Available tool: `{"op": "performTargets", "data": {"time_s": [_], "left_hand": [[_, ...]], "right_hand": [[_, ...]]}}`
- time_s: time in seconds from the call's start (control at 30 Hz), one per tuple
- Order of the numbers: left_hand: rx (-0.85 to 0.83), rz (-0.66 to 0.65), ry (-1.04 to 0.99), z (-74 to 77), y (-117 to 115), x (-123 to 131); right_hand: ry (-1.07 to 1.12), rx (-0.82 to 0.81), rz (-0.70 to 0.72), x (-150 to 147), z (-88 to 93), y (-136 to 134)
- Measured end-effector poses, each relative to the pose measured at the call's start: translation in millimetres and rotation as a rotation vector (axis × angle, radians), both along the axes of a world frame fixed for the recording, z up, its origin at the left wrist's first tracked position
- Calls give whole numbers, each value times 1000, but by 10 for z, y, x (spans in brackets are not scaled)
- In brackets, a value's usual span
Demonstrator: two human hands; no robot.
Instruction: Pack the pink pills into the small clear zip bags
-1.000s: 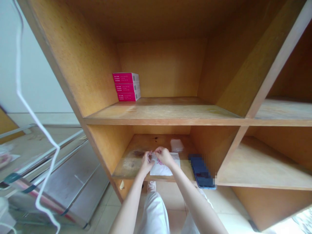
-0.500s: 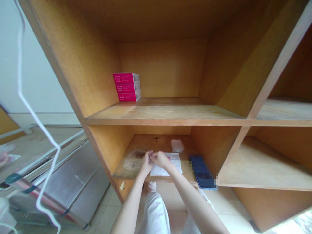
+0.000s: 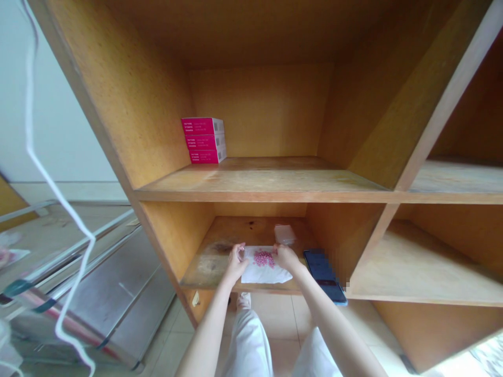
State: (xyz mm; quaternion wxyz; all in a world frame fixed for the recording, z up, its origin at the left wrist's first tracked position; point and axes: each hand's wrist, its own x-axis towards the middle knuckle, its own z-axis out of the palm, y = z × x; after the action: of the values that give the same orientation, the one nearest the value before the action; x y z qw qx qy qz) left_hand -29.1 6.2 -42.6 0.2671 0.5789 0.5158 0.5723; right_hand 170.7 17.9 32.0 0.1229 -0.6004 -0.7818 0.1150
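Observation:
A heap of small pink beads or pellets lies on a white sheet at the front of the lower shelf. My left hand is at the sheet's left edge, its fingers curled in toward the thumb. Something small and pinkish may be in that grip, too small to name. On the right side of the heap, my right hand has its fingertips pressed together over the sheet. What they pinch, if anything, is hidden. A clear plastic bag lies flat just behind my right hand.
A dark phone-like device, partly pixelated, lies to the right at the shelf's front edge. Stacked pink boxes stand on the upper shelf. At the left are a metal cart and a hanging white cable.
My hands were together over the sheet's left part. My right hand has moved right to the other side of the heap, uncovering the pink pieces. My left hand has barely moved.

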Motion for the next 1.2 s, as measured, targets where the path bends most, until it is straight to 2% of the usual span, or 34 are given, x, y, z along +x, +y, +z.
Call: {"op": "performTargets", "data": {"time_s": [0.13, 0.33, 0.8, 0.93, 1.03, 1.2], "left_hand": [[4, -4, 25, 12, -10, -6], [11, -6, 47, 37, -21, -4], [-14, -9, 18, 44, -36, -2], [-9, -6, 9, 36, -31, -9], [-8, -4, -4, 21, -18, -12], [-2, -2, -12, -33, 27, -4]], "right_hand": [[-17, -43, 21, 12, -112, 0], [6, -55, -26, 0, -201, 38], [-24, -46, -53, 1, -134, 5], [29, 2, -92, -12, -9, -11], [165, 49, -42, -126, 135, -56], [390, 119, 230, -493, 278, -177]]}}
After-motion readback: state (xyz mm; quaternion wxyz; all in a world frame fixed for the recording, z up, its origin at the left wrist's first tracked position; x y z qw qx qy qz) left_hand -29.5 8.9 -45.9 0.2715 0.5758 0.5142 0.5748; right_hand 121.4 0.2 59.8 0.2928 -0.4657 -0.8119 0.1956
